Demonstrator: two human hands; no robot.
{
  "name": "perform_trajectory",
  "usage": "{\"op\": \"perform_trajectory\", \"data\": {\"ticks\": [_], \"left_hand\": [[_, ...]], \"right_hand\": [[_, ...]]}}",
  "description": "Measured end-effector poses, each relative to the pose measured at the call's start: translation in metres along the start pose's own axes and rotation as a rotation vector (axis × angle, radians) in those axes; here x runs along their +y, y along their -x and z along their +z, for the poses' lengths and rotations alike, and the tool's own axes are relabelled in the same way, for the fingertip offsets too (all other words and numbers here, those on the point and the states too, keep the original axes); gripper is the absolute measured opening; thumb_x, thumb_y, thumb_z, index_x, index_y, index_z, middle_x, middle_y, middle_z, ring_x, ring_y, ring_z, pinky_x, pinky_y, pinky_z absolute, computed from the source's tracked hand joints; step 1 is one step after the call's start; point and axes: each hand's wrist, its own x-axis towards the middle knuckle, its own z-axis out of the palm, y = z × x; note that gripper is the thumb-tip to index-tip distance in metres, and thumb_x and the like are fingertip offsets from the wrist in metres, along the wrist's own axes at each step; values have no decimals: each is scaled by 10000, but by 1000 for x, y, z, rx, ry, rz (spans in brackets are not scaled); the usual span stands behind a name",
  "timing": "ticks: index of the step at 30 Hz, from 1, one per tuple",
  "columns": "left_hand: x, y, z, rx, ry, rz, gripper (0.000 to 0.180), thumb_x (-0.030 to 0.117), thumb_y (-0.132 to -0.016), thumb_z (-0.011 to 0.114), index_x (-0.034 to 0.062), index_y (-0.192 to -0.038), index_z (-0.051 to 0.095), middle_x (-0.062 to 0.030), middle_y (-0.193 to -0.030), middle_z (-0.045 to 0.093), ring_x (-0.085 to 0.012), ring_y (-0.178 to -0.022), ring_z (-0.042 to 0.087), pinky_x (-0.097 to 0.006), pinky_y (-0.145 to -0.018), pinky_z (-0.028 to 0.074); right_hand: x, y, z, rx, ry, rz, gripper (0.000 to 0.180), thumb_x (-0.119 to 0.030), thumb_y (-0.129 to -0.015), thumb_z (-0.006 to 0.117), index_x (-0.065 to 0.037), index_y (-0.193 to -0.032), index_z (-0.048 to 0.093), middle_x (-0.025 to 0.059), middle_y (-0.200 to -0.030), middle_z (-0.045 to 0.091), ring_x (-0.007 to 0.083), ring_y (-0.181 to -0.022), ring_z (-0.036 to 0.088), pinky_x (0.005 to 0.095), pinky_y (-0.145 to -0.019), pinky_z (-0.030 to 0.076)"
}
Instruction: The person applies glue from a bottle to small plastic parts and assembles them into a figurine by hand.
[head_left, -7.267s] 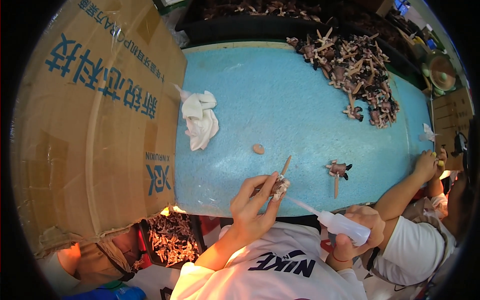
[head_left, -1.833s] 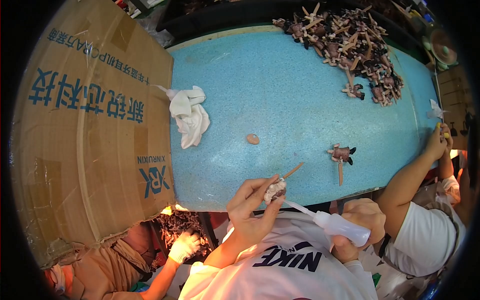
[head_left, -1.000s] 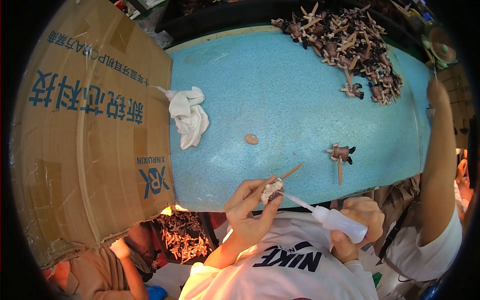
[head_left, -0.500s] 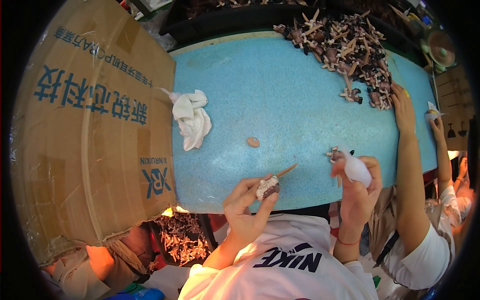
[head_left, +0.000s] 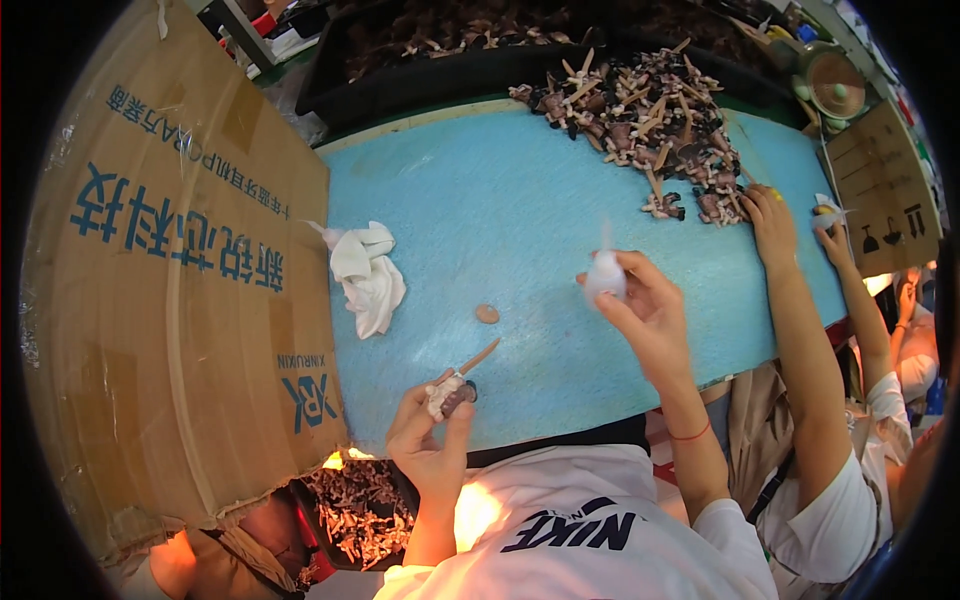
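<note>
My left hand (head_left: 432,440) is closed on a small figurine (head_left: 450,397), pinched between thumb and fingers near the table's front edge. The figurine is cream and dark purplish-brown, and a long tan pointed piece (head_left: 480,357) sticks out of it. Wrapped around a small white squeeze bottle (head_left: 605,278) is my right hand (head_left: 648,310); the bottle's thin nozzle points up and away, blurred. A flat tan oval piece (head_left: 487,314) lies on the blue tabletop (head_left: 440,200) beyond my left hand. Further left rests a crumpled white cloth (head_left: 367,280).
A heap of similar figurines (head_left: 650,115) covers the table's far right. A big cardboard box (head_left: 200,330) walls off the left side. Dark bins (head_left: 350,85) stand behind the table; another bin (head_left: 360,510) of small parts sits below. A co-worker's hand (head_left: 772,225) touches the heap's edge.
My right hand has moved the bottle away from me and leftward, its nozzle now upward. The figurine beside that hand no longer shows. My left hand still holds its figurine. The whole view has shifted.
</note>
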Motion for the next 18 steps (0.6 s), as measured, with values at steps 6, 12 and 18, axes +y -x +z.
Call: {"op": "perform_trajectory", "data": {"ticks": [6, 12, 18], "left_hand": [[7, -2, 1, 70, 95, -102, 132, -35, -721, 654, -43, -853, 646, -114, -848, 593, -239, -906, 606, -283, -756, 452], [2, 0, 0, 63, 68, -89, 161, -30, -723, 659, -35, -883, 645, -112, -859, 589, -234, -910, 603, -285, -764, 451], [1, -1, -3, 96, 68, -92, 174, -42, -717, 657, -44, -891, 638, -120, -872, 587, -229, -906, 600, -279, -766, 449]], "right_hand": [[28, -23, -15, -135, 587, -144, 288, 35, -701, 636, -15, -963, 530, 112, -1020, 592, 211, -974, 582, 309, -809, 465], [34, -27, -12, 58, 699, -229, 349, 61, -696, 635, -21, -1023, 547, 117, -914, 625, 257, -874, 615, 317, -760, 482], [14, 11, -24, 127, 916, -138, 312, 40, -718, 614, -32, -1019, 567, 120, -986, 597, 254, -835, 598, 334, -662, 496]]}}
